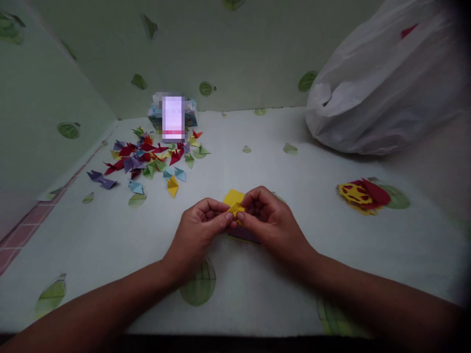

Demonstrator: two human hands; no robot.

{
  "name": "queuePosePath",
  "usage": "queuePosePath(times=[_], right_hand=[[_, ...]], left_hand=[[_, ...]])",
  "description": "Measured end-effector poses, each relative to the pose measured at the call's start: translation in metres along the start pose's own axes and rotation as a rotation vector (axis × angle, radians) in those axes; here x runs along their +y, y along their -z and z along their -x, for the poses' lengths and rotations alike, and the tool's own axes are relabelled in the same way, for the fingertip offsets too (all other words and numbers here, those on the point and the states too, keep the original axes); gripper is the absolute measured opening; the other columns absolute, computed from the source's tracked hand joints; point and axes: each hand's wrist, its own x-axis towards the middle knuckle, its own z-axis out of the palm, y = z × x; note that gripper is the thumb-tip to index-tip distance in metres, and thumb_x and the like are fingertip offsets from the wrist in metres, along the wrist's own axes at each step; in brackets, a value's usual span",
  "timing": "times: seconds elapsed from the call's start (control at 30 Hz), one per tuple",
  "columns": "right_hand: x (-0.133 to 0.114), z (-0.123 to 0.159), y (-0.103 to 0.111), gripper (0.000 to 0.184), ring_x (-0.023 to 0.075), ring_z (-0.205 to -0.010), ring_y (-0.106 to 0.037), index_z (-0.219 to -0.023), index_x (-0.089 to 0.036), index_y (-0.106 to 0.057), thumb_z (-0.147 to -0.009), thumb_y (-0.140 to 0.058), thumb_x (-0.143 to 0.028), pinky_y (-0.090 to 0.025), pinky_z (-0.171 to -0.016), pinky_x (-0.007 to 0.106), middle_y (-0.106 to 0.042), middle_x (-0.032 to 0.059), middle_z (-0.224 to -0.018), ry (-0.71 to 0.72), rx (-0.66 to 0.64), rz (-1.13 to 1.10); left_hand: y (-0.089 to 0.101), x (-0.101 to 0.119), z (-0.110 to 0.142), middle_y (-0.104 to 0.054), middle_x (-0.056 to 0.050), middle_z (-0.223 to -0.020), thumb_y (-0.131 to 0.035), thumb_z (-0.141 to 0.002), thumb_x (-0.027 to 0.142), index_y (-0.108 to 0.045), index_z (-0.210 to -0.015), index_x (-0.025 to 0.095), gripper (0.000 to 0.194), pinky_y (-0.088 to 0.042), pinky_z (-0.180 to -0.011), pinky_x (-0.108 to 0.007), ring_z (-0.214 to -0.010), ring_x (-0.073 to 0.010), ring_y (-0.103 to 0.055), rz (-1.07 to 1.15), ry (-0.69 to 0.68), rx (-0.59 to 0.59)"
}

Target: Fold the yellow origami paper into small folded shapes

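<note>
Yellow folded paper (236, 210), small, creased, pinched between both hands (200, 228)

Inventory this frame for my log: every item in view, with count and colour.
Folded paper: 1, yellow, between both hands
Flat paper: uncountable, purple with yellow edge, beneath the hands
Folded pieces: dozens, mixed colours, left
Lit screen: 1, pale lilac, behind pieces
Box: 1, bluish, blurred, behind screen
Cut-outs: several, yellow and red, right
Bag: 1, white, far right
Cover: white, green prints, underneath
Left hand, right hand: centre
</note>
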Motion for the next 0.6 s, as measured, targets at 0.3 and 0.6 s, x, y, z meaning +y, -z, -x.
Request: queuePosePath(times=[0.3,0.6], right_hand=[[0.0017,0.0000,-0.0008,0.021,0.0107,-0.067,-0.052,-0.086,-0.023,-0.051,-0.075,-0.068,-0.017,-0.049,-0.059,0.024,-0.052,-0.0042,-0.075,-0.038,-0.009,-0.115],[-0.0025,-0.0025,0.0004,0.024,0.0119,-0.067,-0.058,-0.083,-0.022,-0.050,-0.070,-0.071,-0.019,-0.049,-0.059,0.025,-0.058,-0.0040,-0.073,-0.173,-0.020,-0.232]], left_hand=[[0.0032,-0.0014,-0.0012,-0.073,0.000,-0.073,-0.080,-0.073,0.022,-0.066,-0.083,0.014,0.018,-0.054,-0.071,-0.021,-0.070,-0.0101,-0.068,-0.040,0.017,-0.024],[0.0002,-0.0004,-0.0017,-0.071,0.001,-0.076,-0.082,-0.068,0.019,-0.067,-0.082,0.014,0.022,-0.053,-0.069,-0.019,-0.070,-0.0089,-0.066,-0.087,-0.014,-0.015]])
